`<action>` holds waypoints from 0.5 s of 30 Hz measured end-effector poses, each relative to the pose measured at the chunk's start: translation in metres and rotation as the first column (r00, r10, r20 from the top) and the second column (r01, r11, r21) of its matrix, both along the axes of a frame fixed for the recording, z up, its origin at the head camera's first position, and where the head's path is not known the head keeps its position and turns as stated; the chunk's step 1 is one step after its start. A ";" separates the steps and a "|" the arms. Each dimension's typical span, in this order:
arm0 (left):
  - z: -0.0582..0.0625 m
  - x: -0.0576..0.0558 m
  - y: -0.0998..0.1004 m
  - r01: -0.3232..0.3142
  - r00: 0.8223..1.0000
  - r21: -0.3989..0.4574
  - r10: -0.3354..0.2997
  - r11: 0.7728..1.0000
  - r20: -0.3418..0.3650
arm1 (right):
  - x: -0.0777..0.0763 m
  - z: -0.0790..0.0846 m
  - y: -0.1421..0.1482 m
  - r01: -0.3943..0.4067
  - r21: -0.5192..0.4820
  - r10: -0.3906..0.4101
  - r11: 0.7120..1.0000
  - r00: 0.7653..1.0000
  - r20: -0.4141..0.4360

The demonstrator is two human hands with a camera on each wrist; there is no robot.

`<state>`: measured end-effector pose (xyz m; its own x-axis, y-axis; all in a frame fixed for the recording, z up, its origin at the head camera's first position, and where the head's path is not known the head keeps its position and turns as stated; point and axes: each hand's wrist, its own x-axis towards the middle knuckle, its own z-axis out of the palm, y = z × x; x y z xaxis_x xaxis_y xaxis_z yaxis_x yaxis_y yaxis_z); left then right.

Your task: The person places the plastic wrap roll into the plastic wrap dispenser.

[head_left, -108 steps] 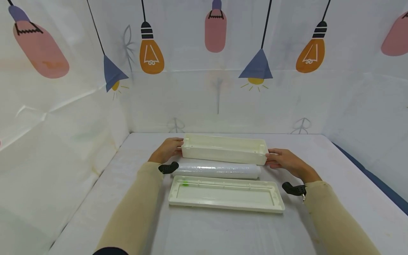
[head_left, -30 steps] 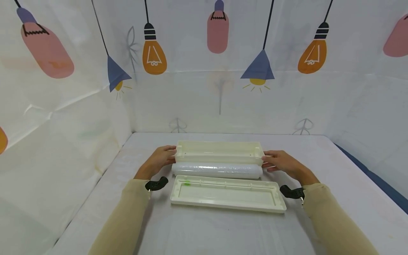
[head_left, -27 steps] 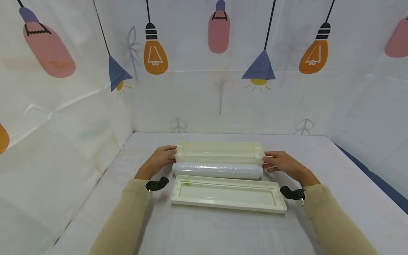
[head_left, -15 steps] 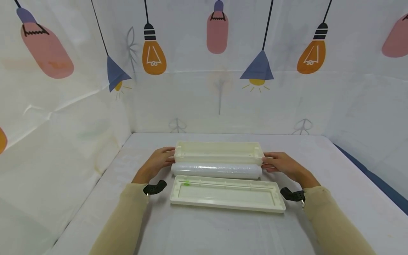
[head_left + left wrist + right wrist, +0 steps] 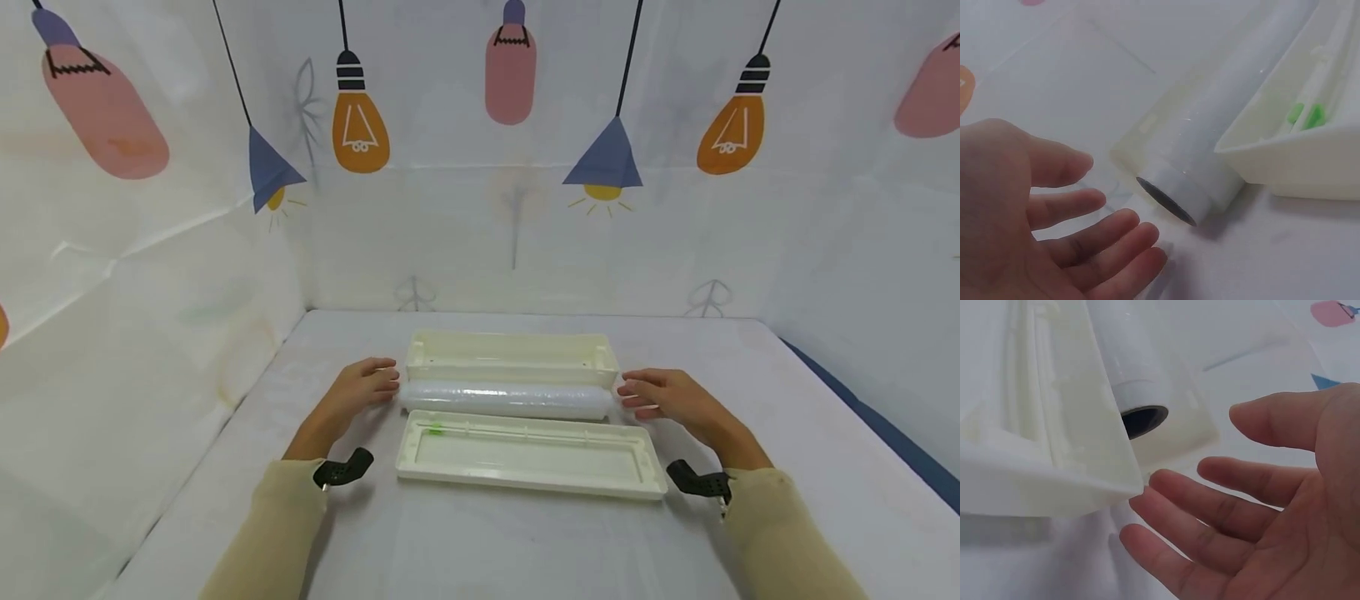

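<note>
A long cream plastic box (image 5: 513, 354) lies at the back of the row, open side up. Just in front of it rests a roll of clear plastic wrap (image 5: 510, 400), whose hollow core end shows in both wrist views. Nearest the body is a shallow cream lid (image 5: 528, 458) with a small green piece at its left. My left hand (image 5: 352, 398) hovers off the left ends of box and roll, fingers spread and relaxed. Off their right ends, my right hand (image 5: 675, 400) is likewise relaxed, holding nothing. In the left wrist view a gap separates the fingertips (image 5: 1147, 234) from the roll.
A white-covered table (image 5: 525, 550) carries all three things. Behind it hangs a white sheet (image 5: 465, 242) printed with lamps and bulbs, and another sheet (image 5: 150, 333) closes off the left side. A dark blue strip (image 5: 862, 417) runs past the right edge.
The box, held in both hands earlier, has come down toward me, to lie right behind the wrap roll. Both hands have since let go and drawn outward and back. Roll and lid stay put.
</note>
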<state>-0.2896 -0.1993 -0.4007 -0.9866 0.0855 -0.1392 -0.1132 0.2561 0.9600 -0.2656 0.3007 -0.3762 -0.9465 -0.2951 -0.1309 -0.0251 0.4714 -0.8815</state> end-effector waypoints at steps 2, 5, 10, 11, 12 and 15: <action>0.000 0.004 0.000 0.000 1.000 -0.004 0.000 1.000 -0.007 | 0.003 0.000 -0.001 0.003 0.008 -0.003 1.000 1.000 -0.003; 0.002 0.011 0.001 0.005 1.000 -0.014 -0.006 1.000 -0.012 | 0.005 0.002 -0.003 -0.006 0.015 0.006 1.000 1.000 -0.001; 0.009 0.017 0.005 -0.013 1.000 -0.021 0.014 1.000 0.007 | 0.007 0.001 -0.008 -0.015 0.010 0.015 1.000 1.000 -0.011; 0.010 0.018 0.005 -0.015 1.000 -0.030 0.016 0.999 0.012 | 0.008 0.000 -0.008 -0.018 0.007 0.018 1.000 1.000 -0.013; 0.010 0.018 0.006 -0.016 1.000 -0.037 0.016 0.999 0.019 | 0.009 -0.001 -0.008 -0.021 0.001 0.021 1.000 1.000 -0.013; 0.009 0.019 0.005 -0.016 0.999 -0.047 0.018 0.999 0.041 | 0.011 -0.004 -0.007 -0.033 -0.019 0.033 0.999 0.999 -0.006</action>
<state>-0.2701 -0.1941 -0.3914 -0.9812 0.0614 -0.1830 -0.1569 0.2984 0.9415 -0.2548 0.2939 -0.3802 -0.9368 -0.3288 -0.1196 -0.0456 0.4536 -0.8900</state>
